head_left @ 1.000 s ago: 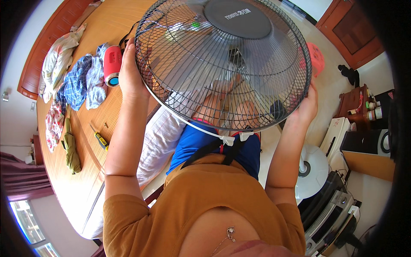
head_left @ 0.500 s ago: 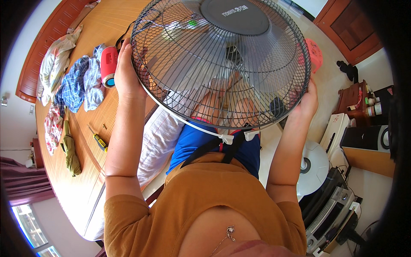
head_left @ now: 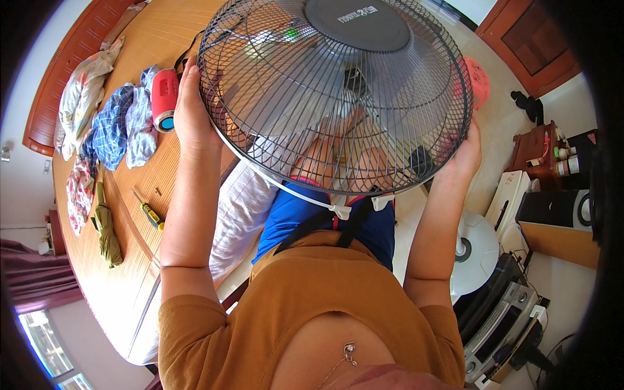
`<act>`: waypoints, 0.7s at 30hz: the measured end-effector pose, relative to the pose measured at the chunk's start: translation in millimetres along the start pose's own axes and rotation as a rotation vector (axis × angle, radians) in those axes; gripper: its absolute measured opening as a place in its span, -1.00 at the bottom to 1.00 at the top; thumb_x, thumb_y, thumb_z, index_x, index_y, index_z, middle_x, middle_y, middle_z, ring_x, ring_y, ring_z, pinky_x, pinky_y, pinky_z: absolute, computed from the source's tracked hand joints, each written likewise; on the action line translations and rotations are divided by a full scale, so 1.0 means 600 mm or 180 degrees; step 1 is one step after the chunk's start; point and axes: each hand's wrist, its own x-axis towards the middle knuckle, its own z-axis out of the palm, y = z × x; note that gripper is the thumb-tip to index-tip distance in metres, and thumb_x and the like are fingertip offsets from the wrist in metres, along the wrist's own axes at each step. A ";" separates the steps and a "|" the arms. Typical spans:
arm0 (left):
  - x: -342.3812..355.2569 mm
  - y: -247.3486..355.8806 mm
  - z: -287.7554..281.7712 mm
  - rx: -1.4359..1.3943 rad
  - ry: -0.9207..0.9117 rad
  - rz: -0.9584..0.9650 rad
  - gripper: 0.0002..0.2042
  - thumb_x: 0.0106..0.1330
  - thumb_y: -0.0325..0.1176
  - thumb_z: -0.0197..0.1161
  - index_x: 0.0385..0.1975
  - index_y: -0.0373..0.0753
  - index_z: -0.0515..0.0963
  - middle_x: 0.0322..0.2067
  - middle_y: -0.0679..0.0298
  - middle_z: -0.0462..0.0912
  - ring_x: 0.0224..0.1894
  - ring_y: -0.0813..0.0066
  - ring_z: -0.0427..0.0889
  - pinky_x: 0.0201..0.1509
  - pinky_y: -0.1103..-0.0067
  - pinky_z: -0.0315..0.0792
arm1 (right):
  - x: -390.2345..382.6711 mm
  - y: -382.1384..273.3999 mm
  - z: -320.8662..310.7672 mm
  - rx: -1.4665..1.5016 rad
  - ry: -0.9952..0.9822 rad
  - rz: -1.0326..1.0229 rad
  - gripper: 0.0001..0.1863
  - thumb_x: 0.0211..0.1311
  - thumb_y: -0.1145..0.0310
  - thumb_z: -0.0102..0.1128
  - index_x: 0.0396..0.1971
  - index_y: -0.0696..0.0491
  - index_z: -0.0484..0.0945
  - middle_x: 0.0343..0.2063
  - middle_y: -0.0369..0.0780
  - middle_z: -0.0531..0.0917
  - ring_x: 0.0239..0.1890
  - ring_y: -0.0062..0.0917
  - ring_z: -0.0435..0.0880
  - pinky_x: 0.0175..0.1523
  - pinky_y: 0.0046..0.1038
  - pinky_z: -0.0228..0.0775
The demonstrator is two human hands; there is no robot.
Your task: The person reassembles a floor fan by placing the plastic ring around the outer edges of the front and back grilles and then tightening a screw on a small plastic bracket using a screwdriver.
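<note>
I hold a large round fan head with a dark wire grille up in front of me over my lap. A grey hub cap sits at the grille's centre, near the top of the view. My left hand grips the left rim of the grille. On the opposite side, my right hand clasps the right rim. A white plastic clip hangs at the grille's lower edge, just above my blue shorts. My legs and feet show through the wires.
A wooden bed platform lies to my left with a screwdriver, a red cylindrical speaker, crumpled clothes and a folded umbrella. A round white fan base and audio equipment stand at my right.
The fan head has shifted slightly up and toward the top of the view, with both hands still on its rim.
</note>
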 end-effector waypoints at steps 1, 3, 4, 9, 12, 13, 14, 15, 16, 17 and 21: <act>0.000 -0.001 0.000 -0.0003 -0.0006 -0.0007 -0.71 0.31 -0.37 -0.06 -0.06 -0.41 0.38 -0.18 0.12 0.54 -0.19 0.36 0.56 -0.08 0.53 0.47 | 0.003 0.002 -0.004 0.0021 -0.0087 -0.0054 -0.72 0.22 0.47 -0.22 -0.13 0.26 0.39 -0.25 -0.09 0.56 -0.24 -0.42 0.59 -0.13 -0.41 0.48; -0.001 -0.002 0.001 0.0018 -0.0107 -0.0066 -0.70 0.32 -0.35 -0.06 -0.05 -0.40 0.38 -0.17 0.13 0.54 -0.19 0.38 0.57 -0.08 0.54 0.47 | 0.006 0.004 -0.008 0.0040 -0.0168 -0.0115 -0.71 0.22 0.47 -0.22 -0.13 0.26 0.38 -0.25 -0.09 0.56 -0.24 -0.41 0.59 -0.13 -0.41 0.48; -0.001 -0.002 0.001 0.0017 -0.0106 -0.0060 -0.70 0.32 -0.35 -0.06 -0.05 -0.40 0.38 -0.17 0.13 0.54 -0.19 0.38 0.57 -0.08 0.54 0.47 | 0.006 0.004 -0.007 0.0100 -0.0199 -0.0103 -0.71 0.22 0.48 -0.23 -0.12 0.26 0.38 -0.25 -0.09 0.56 -0.24 -0.41 0.59 -0.13 -0.40 0.48; 0.002 -0.002 -0.005 0.0157 -0.0137 0.0003 -0.66 0.33 -0.32 -0.10 0.01 -0.38 0.34 -0.13 0.14 0.53 -0.15 0.40 0.55 -0.04 0.54 0.43 | 0.003 0.006 -0.002 0.0173 -0.0266 -0.0113 -0.71 0.22 0.48 -0.24 -0.12 0.26 0.39 -0.24 -0.10 0.56 -0.24 -0.41 0.59 -0.12 -0.40 0.48; -0.003 -0.001 -0.001 0.0159 -0.0273 -0.0034 -0.64 0.33 -0.34 -0.11 0.06 -0.39 0.29 -0.10 0.13 0.51 -0.11 0.41 0.53 -0.02 0.54 0.42 | 0.009 0.004 -0.007 0.0025 -0.0144 -0.0158 -0.71 0.22 0.48 -0.24 -0.13 0.26 0.40 -0.24 -0.09 0.56 -0.25 -0.41 0.59 -0.13 -0.39 0.48; -0.004 0.000 -0.001 0.0159 -0.0270 -0.0029 -0.64 0.33 -0.34 -0.11 0.06 -0.39 0.29 -0.10 0.13 0.51 -0.11 0.41 0.53 -0.02 0.54 0.42 | 0.012 0.003 -0.009 0.0017 -0.0178 -0.0113 -0.71 0.22 0.48 -0.23 -0.14 0.26 0.40 -0.24 -0.09 0.57 -0.25 -0.40 0.60 -0.13 -0.39 0.48; -0.004 0.001 -0.001 0.0211 -0.0251 -0.0012 -0.63 0.33 -0.34 -0.12 0.08 -0.39 0.26 -0.09 0.13 0.50 -0.09 0.40 0.52 0.00 0.53 0.41 | 0.013 0.003 -0.009 0.0008 -0.0213 -0.0068 -0.71 0.22 0.48 -0.23 -0.14 0.26 0.41 -0.24 -0.09 0.57 -0.26 -0.40 0.60 -0.14 -0.38 0.48; -0.003 0.001 -0.002 0.0263 -0.0233 0.0005 -0.61 0.33 -0.34 -0.13 0.10 -0.40 0.24 -0.07 0.12 0.48 -0.07 0.40 0.51 0.02 0.53 0.40 | 0.011 0.003 -0.008 0.0009 -0.0218 -0.0066 -0.71 0.22 0.48 -0.23 -0.14 0.26 0.41 -0.24 -0.09 0.57 -0.26 -0.40 0.60 -0.14 -0.38 0.48; -0.002 0.000 -0.005 0.0262 -0.0232 0.0006 -0.61 0.33 -0.34 -0.13 0.10 -0.40 0.24 -0.07 0.12 0.48 -0.07 0.40 0.51 0.02 0.53 0.40 | 0.009 0.004 -0.006 0.0042 -0.0229 -0.0076 -0.71 0.23 0.48 -0.23 -0.14 0.26 0.41 -0.25 -0.09 0.57 -0.26 -0.40 0.60 -0.14 -0.39 0.49; 0.002 -0.001 -0.010 0.0209 -0.0312 0.0011 -0.61 0.33 -0.38 -0.15 0.13 -0.38 0.19 -0.04 0.10 0.45 -0.06 0.39 0.49 0.02 0.53 0.39 | 0.008 0.005 -0.004 0.0075 -0.0241 -0.0085 -0.72 0.23 0.48 -0.22 -0.14 0.26 0.41 -0.25 -0.09 0.57 -0.27 -0.40 0.60 -0.15 -0.39 0.49; -0.001 0.000 -0.005 0.0191 -0.0302 -0.0018 -0.60 0.34 -0.41 -0.18 0.17 -0.37 0.15 0.00 0.08 0.41 -0.03 0.39 0.47 0.03 0.53 0.39 | 0.020 0.007 -0.020 0.0107 -0.0282 -0.0085 -0.72 0.23 0.48 -0.22 -0.14 0.26 0.40 -0.26 -0.09 0.57 -0.27 -0.41 0.60 -0.15 -0.41 0.49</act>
